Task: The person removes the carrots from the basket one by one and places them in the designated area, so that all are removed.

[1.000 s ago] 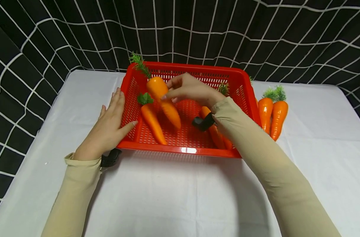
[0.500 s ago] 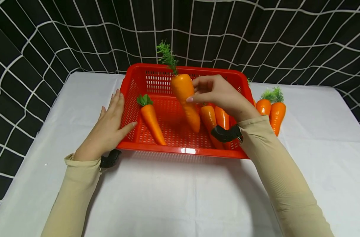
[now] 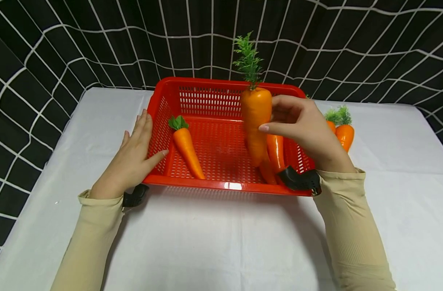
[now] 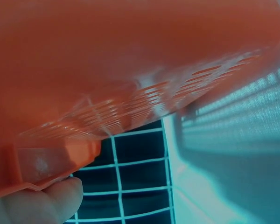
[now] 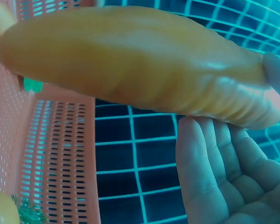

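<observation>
My right hand (image 3: pixel 308 129) pinches an orange carrot (image 3: pixel 257 121) with a feathery green top, between thumb and fingers. It is held upright over the right half of a red plastic basket (image 3: pixel 206 184). In the right wrist view the carrot (image 5: pixel 144 60) stretches across the frame, with the fingers (image 5: pixel 196 163) along its underside. My left hand (image 3: pixel 130 157) rests on the basket's left rim, fingers straight and thumb over the edge. Another carrot (image 3: pixel 187 151) with leafy green lies inside at the left. A glossy carrot (image 3: pixel 276 153) lies at the right, partly hidden behind the held one.
More carrots (image 3: pixel 345 135) lie on the white cloth (image 3: pixel 206 242) right of the basket, partly covered by the right hand. A black backdrop with a white net (image 3: pixel 192 36) rises behind the table. A black wrist camera (image 3: pixel 299 178) sits on the right wrist.
The right hand has carried the carrot rightward across the basket, from near the left carrot to above the right ones, turning it more upright. The left hand has stayed on the rim.
</observation>
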Available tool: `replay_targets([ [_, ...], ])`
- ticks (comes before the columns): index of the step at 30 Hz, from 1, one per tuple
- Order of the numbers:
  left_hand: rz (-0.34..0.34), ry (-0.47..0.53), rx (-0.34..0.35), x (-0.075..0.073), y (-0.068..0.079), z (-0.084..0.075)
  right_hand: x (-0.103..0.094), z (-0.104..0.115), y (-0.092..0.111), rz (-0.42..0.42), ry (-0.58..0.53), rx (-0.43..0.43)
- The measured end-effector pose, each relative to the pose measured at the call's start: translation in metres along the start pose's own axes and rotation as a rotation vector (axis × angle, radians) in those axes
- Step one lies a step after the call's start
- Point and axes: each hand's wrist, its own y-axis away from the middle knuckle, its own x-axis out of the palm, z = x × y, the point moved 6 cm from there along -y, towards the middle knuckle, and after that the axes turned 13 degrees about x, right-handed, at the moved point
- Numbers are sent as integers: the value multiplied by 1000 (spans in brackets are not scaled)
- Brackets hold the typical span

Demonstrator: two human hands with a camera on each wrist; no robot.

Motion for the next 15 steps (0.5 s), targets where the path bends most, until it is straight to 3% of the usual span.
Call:
replay_targets([
  [15, -8, 19, 25, -1, 1, -3, -31, -11, 32, -114, -187, -129],
])
